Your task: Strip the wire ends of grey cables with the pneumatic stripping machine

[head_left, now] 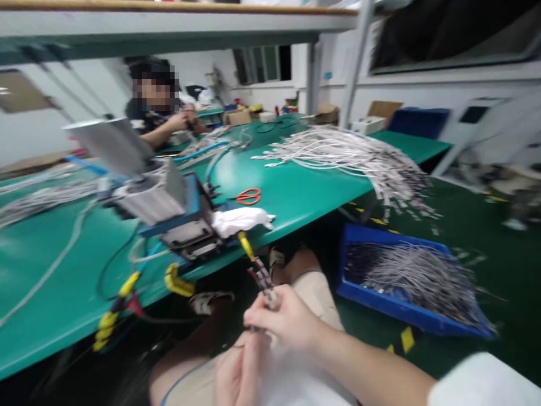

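Over my lap, my right hand (287, 318) is closed round a small bundle of wires (262, 275), whose dark, red and white ends stick up past the fingers. Just below and touching it, my left hand (242, 369) is closed on the lower part of the same bundle, which the fingers mostly hide. Beyond the hands, a machine (158, 197) with a grey metal body and blue frame stands at the edge of the green table (287, 197). A white cloth (243, 221) lies at its side, and orange-handled scissors (248, 196) rest behind the cloth.
A large heap of white cables (338, 152) hangs over the table's right edge. Below it, a blue bin (393, 310) holds many grey cables. Yellow-wrapped parts (180, 282) hang at the front edge. Across the table sits a person (156, 118), both hands raised. A shelf (169, 22) spans overhead.
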A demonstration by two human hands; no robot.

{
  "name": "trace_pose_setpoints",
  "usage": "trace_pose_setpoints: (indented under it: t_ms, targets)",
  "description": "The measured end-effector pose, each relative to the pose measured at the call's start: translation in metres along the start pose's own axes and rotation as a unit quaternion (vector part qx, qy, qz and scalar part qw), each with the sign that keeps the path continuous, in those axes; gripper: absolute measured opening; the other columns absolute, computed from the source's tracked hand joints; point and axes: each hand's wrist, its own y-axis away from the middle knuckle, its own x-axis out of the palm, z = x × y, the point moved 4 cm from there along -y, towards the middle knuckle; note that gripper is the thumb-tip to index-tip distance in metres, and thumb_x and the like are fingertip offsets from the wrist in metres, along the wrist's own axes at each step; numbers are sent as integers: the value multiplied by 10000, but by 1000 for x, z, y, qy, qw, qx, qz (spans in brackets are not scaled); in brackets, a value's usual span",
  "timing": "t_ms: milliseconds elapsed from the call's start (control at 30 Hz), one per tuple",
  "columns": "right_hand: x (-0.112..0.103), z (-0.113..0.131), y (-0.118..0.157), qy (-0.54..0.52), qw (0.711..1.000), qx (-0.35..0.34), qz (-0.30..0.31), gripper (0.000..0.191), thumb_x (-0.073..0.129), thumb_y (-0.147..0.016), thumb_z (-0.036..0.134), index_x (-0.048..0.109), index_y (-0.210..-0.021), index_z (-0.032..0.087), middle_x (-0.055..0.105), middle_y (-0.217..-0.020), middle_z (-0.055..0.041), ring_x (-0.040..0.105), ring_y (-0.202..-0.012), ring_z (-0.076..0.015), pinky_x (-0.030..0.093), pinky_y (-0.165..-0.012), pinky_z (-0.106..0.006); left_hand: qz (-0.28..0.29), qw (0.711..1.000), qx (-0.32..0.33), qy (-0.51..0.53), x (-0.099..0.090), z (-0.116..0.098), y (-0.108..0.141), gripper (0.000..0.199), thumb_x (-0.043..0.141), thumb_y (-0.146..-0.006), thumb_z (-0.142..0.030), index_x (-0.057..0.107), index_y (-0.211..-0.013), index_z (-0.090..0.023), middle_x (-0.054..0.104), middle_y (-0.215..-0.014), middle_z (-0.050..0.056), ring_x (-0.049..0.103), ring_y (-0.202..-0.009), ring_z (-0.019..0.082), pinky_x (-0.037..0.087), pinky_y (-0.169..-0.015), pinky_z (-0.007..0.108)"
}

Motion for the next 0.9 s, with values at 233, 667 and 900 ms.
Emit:
trace_pose_setpoints:
  t_ms: [233,667,900]
  targets:
    - [3,2,9,-38,998,9,38,384,789,-773,488,694,-772,116,504,-481,33,456,-378,-93,360,-375,-174,-71,994,-53,60,4,1,9,483,391,-968,-447,623,-669,-148,598,-599,64,571,-584,157,418,-515,221]
    - [10,10,7,28,999,-6,46,354,776,-814,406,577,-660,157,541,-489,18,525,-409,-131,391,-383,-194,-47,996,-48,59,6,11,10,491,330,-998,-399,552,-629,-163,562,-600,48,514,-580,135,381,-547,227]
    - [19,11,8,-25,996,6,91,313,746,-848,403,629,-715,145,572,-491,5,555,-401,-153,450,-408,-220,-98,994,-8,37,0,8,12,473,309,-1008,-358,584,-672,-171,538,-595,31,499,-568,133,380,-555,236]
